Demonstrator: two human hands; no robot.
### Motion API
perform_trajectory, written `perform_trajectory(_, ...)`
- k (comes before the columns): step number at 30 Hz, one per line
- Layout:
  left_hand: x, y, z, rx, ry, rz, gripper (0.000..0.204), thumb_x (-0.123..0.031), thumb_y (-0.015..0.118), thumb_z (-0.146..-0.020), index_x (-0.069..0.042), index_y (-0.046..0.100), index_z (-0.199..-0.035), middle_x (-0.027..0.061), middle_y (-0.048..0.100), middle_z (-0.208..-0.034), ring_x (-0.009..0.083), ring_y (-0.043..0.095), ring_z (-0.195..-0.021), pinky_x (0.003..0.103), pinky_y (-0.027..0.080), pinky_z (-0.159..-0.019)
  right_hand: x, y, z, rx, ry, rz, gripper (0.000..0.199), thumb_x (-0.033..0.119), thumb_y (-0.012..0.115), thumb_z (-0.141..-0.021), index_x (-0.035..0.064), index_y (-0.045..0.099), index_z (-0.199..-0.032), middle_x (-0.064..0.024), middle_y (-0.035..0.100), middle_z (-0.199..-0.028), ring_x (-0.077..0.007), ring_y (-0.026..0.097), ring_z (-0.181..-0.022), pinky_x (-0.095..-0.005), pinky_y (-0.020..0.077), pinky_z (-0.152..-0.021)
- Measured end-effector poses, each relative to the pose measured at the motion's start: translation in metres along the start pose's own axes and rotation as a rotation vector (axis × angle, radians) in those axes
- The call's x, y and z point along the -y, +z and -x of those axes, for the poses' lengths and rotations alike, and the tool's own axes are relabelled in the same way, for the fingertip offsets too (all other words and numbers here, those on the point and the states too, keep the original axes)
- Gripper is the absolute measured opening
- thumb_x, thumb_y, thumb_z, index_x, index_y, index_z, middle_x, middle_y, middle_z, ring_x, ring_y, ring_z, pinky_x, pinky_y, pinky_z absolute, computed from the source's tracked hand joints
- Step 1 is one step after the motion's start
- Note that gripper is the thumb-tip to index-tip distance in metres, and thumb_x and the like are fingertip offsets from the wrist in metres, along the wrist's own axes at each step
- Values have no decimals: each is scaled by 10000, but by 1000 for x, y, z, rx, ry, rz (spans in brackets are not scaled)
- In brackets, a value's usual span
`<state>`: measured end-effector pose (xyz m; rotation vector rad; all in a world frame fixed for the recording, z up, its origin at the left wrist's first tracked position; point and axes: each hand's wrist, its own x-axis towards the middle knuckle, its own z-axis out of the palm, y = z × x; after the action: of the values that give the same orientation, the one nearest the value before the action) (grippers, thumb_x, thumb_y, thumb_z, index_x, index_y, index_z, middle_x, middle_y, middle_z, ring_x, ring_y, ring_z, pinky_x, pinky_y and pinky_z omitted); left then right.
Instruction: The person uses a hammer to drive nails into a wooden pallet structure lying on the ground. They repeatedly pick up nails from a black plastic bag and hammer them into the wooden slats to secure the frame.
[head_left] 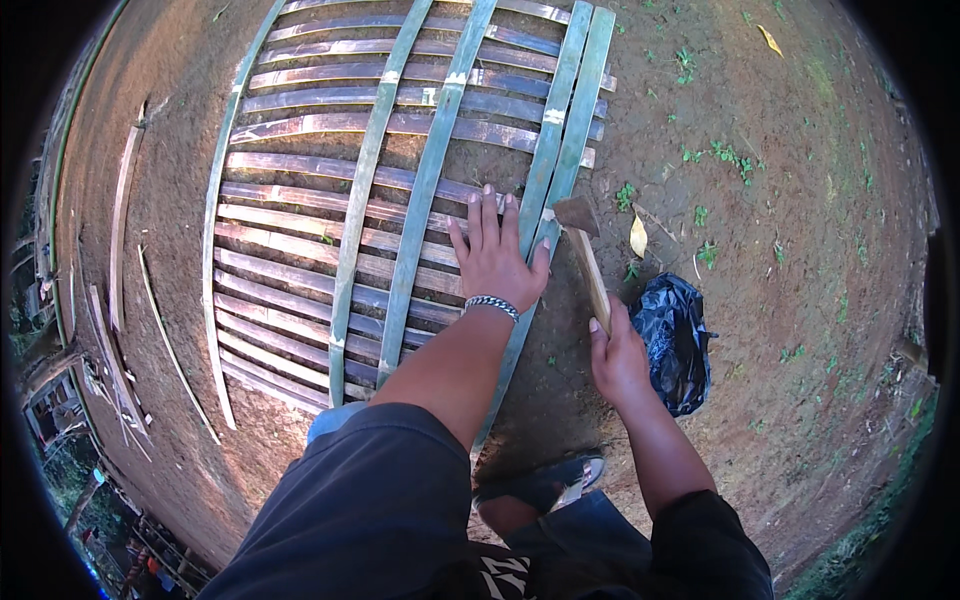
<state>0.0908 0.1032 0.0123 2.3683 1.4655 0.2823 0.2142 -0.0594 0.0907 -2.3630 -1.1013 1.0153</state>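
Note:
A panel of split bamboo lies on the dirt, with many thin crosswise slats and several long greenish strips over them. My left hand rests spread out on the panel, fingers apart, by the right-hand pair of long strips. My right hand is wrapped round the wooden handle of a hatchet. Its dark metal head is up beside the rightmost strip, near the fingers and thumb of my left hand. Whether the head touches the strip I cannot tell.
A black plastic bag lies just right of my right hand. Loose bamboo strips and wooden pieces lie on the ground at left. My sandalled foot is near the panel's lower right. A yellowish leaf and small weeds dot the soil.

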Motion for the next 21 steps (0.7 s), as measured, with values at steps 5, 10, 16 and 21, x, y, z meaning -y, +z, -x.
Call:
perform_trajectory(5, -2, -1, -1, -3, 2, 11, 752, -485, 563, -931, -29, 457, -1519, 228, 312, -1639, 382, 207, -1554, 626, 62, -1240, -4, -4, 2, -65, -88, 42, 485, 152, 563, -1010, 44, 417, -1460, -305, 646, -1230, -508, 646, -1065, -559, 529, -897)
perform_trajectory(10, 0, -3, -1, 14, -7, 14, 763, -499, 549, -936, -25, 449, -1526, 225, 301, -1645, 376, 193, -1560, 623, 46, -1243, 7, -7, -2, -56, -27, 82, 488, 134, 567, -1004, 21, 420, -1455, -303, 643, -1238, -505, 651, -1065, -555, 532, -889)
perform_trajectory(16, 0, 1, -2, 22, -1, 22, 762, -500, 545, -939, -28, 446, -1529, 221, 283, -1653, 371, 176, -1565, 625, 40, -1243, 9, -10, 7, -322, -310, -11, 490, 125, 581, -995, 34, 431, -1453, -314, 649, -1203, -506, 653, -1052, -538, 543, -870)
perform_trajectory(21, 1, -2, -1, 53, -17, 14, 760, -498, 550, -939, -37, 444, -1533, 217, 270, -1659, 369, 172, -1567, 622, 37, -1245, 12, -24, -5, -97, -47, 118, 478, 140, 593, -998, 15, 446, -1435, -305, 655, -1167, -502, 661, -1022, -516, 549, -852)
